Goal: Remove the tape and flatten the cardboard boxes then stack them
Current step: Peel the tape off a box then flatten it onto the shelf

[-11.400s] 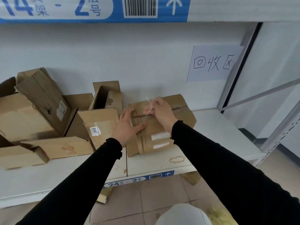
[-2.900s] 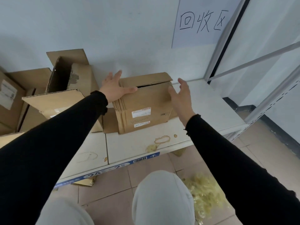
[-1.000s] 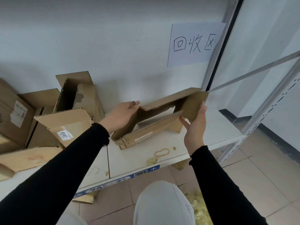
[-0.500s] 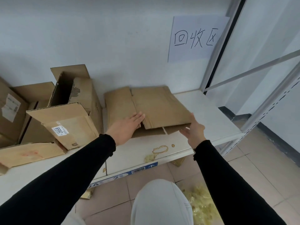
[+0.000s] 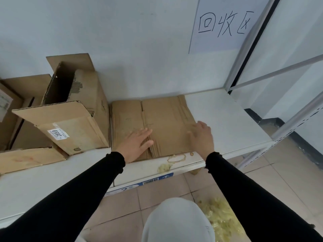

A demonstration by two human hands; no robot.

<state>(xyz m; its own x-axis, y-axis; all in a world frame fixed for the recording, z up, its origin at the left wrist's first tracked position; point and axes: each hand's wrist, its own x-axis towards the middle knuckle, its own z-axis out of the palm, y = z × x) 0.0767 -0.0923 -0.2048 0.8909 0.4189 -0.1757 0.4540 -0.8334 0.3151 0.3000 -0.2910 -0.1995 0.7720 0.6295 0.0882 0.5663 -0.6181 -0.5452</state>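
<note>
So, progress check: we've got one brown cardboard box squashed flat (image 5: 153,126) in the middle of the frame, lying on the white shelf board (image 5: 227,123) with its back edge up against the pale wall. Our left hand (image 5: 135,143) is spread open, palm down on its near left part, gripping nothing. Our right hand (image 5: 201,137) is open too, fingers loose, resting at the flat piece's right edge, not clamped on anything either. No tape that we can see on the flat one, so that box looks done to us. What's left is the bigger chunk, honestly. Just left of it, touching or nearly so, stands a tall open brown carton with a white number sticker (image 5: 70,117), flaps sticking up, not flattened at all. Further toward the left edge of the frame there are more brown boxes (image 5: 15,109) still in shape, plus a low brown cardboard piece (image 5: 31,158) at lower left that we can't tell is flat or not. There's no real stack yet, so we'd guess we're early on.
</note>
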